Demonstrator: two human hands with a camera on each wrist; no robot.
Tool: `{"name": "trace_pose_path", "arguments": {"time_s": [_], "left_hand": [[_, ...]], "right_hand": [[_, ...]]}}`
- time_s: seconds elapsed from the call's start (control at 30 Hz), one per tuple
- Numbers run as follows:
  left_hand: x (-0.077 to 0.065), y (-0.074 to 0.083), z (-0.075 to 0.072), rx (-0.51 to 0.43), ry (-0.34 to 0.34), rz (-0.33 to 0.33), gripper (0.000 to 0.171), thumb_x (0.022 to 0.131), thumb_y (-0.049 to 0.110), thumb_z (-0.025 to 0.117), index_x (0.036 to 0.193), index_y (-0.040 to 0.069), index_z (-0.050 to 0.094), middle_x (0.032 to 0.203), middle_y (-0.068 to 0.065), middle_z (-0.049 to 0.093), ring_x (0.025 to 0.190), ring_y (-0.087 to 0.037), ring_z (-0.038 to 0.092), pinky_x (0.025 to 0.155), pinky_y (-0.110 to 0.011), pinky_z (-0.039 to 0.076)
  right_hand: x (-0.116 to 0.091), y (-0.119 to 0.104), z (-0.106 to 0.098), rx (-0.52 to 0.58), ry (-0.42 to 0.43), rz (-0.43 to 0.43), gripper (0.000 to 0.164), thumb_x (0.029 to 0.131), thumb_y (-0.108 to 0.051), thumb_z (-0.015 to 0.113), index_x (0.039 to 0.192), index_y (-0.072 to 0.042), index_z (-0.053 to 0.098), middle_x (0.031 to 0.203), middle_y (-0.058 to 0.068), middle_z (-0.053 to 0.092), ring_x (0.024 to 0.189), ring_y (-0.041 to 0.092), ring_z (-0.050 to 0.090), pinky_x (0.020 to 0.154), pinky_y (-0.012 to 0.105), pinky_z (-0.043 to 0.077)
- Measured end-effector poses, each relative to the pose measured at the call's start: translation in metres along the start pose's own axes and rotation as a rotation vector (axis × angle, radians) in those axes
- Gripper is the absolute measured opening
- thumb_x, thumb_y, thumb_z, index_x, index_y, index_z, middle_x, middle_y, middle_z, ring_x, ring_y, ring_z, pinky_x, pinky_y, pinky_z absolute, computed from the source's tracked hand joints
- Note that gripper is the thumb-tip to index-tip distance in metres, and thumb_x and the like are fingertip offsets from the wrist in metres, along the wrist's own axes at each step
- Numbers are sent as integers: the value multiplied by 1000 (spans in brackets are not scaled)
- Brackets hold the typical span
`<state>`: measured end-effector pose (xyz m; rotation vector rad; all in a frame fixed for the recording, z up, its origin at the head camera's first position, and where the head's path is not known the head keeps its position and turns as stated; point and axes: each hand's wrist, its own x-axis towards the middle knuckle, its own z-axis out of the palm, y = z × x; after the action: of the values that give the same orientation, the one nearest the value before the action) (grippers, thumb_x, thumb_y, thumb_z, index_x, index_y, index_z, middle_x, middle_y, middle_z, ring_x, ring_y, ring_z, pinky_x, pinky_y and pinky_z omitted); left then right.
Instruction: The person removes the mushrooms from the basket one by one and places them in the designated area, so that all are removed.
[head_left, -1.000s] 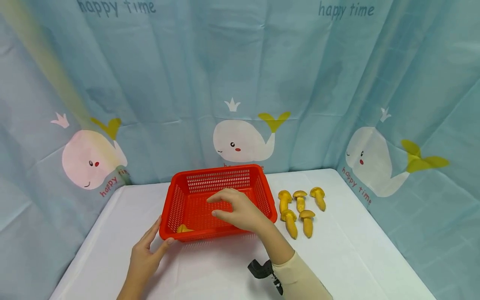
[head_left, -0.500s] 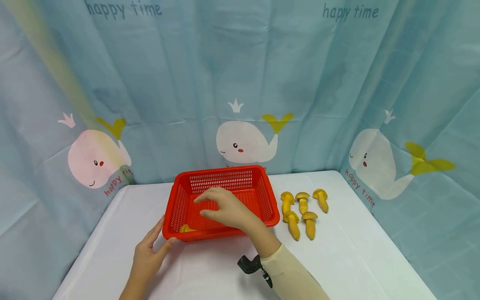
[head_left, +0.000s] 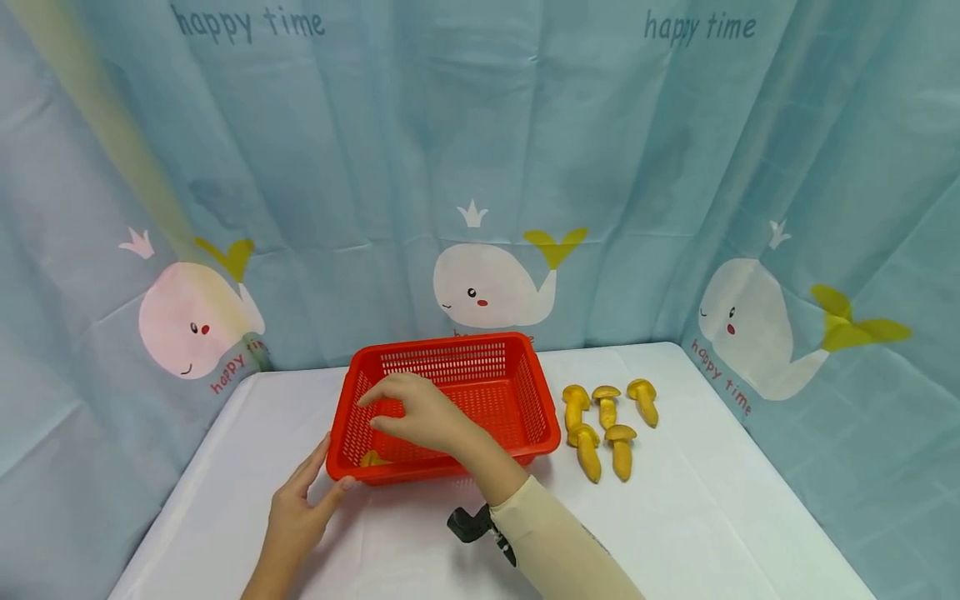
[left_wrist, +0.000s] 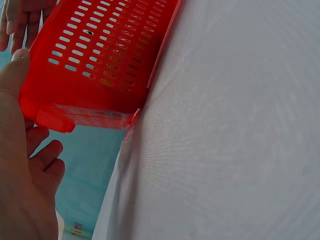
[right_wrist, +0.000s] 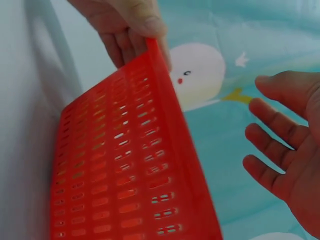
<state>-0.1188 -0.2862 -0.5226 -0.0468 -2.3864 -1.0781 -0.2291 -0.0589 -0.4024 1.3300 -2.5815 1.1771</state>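
Observation:
A red plastic basket (head_left: 480, 408) with slotted walls stands on the white table. My left hand (head_left: 296, 508) grips its near left corner, the thumb (left_wrist: 15, 72) on the rim and the fingers round the side. Over the left part of the basket hovers my right hand (head_left: 420, 412), fingers spread and bent a little, holding nothing; the right wrist view shows bare fingers (right_wrist: 272, 127) above the rim. Inside the near left corner lies a yellow mushroom (head_left: 371, 458), partly hidden by the front wall. Several more yellow mushrooms (head_left: 622, 450) lie on the table right of the basket.
The white table (head_left: 712, 517) is backed and flanked by a light blue curtain (head_left: 360, 167) with whale prints. A black device (head_left: 468, 523) is on my right wrist beside the cream sleeve.
My right hand has moved left over the basket, from its middle toward its left side. The left hand keeps its place at the corner. The whole view has shifted slightly.

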Motion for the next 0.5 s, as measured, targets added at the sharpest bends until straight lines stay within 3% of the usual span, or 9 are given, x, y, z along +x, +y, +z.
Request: {"name": "trace_pose_path", "arguments": {"time_s": [0.23, 0.5], "left_hand": [[0, 3, -1, 14, -14, -27, 82, 84, 22, 87, 155, 24, 47, 154, 1, 53, 135, 15, 40, 101, 1, 30], [0, 6, -2, 25, -14, -32, 81, 84, 23, 86, 155, 21, 48, 154, 1, 53, 135, 17, 38, 100, 1, 29]], "right_hand": [[12, 8, 11, 3, -18, 34, 25, 98, -26, 72, 122, -31, 73, 123, -19, 65, 129, 7, 53, 108, 30, 49], [21, 21, 22, 19, -22, 43, 25, 96, -22, 73, 120, -28, 74, 121, -13, 68, 118, 5, 58, 102, 24, 50]]}}
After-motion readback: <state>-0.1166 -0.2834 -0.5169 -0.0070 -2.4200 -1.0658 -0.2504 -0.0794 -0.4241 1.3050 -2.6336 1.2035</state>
